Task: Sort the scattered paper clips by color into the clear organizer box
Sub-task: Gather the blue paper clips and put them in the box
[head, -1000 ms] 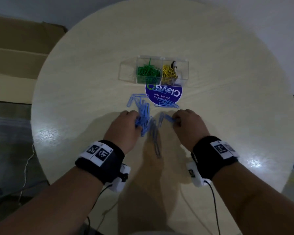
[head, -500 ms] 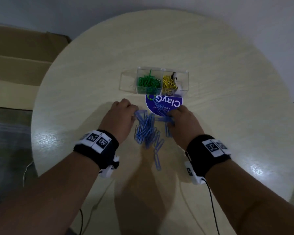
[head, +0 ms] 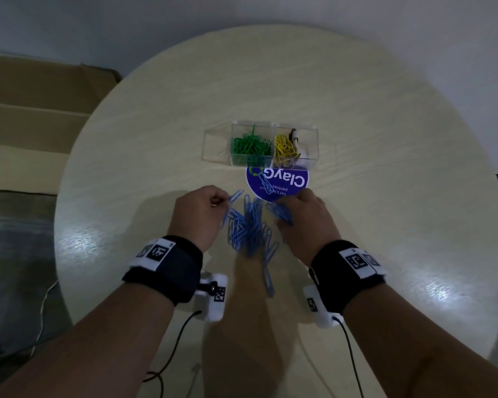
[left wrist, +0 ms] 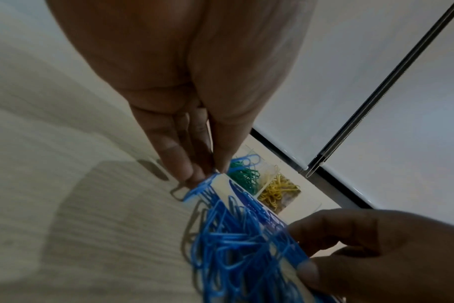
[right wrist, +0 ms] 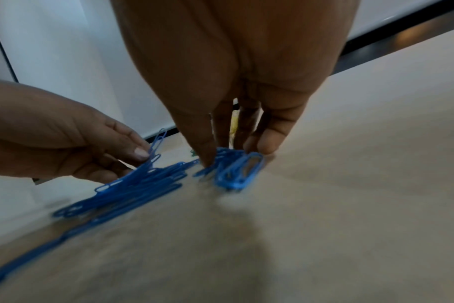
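The heap of thin blue plastic-coated paper clips point(head: 249, 225) lies on the pale round wooden table point(head: 385, 139) between both hands, just short of the round purple sticker point(head: 276, 182), on which one or two stray blue clips rest. Beyond the sticker stands the clear plastic organizer box point(head: 259, 145): green clips point(head: 249, 145) fill its middle compartment, yellow clips point(head: 283, 146) the one to their right, and the left compartment looks empty.

The left hand point(head: 197, 215) pinches a few blue clips between thumb and narrowed fingertips point(left wrist: 184, 170) at the heap's left edge. The right hand point(head: 304, 219) has its fingers point(right wrist: 264, 143) bunched down on a small cluster of clips at the right edge; they seem to be raking or nipping it, though a firm hold cannot be told.

The step in hand appears to be gathering the blue clips, the last colour left on the table. The next move calls for drawing both handfuls into one tight bundle, lifting it clear without trailing linked clips, and carrying it over the sticker to the empty left compartment.
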Demonstrator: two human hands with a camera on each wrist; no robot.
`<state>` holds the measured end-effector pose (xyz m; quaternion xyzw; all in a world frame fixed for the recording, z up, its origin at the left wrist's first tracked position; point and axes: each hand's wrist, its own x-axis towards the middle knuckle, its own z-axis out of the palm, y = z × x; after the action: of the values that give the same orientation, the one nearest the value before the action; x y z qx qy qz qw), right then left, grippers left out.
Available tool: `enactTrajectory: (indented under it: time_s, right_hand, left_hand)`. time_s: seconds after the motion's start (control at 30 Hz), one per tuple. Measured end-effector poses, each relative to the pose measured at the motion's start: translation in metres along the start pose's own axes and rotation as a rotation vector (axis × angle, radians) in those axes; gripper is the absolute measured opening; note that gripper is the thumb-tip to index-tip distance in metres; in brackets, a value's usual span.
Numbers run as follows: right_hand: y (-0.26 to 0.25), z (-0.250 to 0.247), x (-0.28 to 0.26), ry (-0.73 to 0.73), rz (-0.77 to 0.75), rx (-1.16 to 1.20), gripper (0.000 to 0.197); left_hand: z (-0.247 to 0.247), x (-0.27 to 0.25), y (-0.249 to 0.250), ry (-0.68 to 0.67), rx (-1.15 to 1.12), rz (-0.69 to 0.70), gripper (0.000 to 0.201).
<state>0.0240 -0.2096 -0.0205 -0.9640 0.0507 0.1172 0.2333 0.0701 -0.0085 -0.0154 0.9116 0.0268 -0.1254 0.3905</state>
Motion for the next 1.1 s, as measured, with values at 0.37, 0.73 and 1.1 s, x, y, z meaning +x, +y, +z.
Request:
enactTrajectory:
  time_s: [0.37,0.73,1.1]
  right_hand:
    - [0.017,-0.002,-0.033,0.003,0.072,-0.014,0.069]
    - [-0.007,-0.003,0.011,-0.108,-0.122,-0.265,0.021]
    - [0.005,-0.016,0.003,-0.060,0.043,0.012,0.018]
  left_hand:
    - [-0.016,0.004,-0.020,-0.307,0.601,0.688,0.076]
    - [-0.019,0.001,-0.024,-0.206,0.617,0.526,0.018]
    - [-0.016,-0.016,-0.018,-0.182,0.735,0.444,0.031]
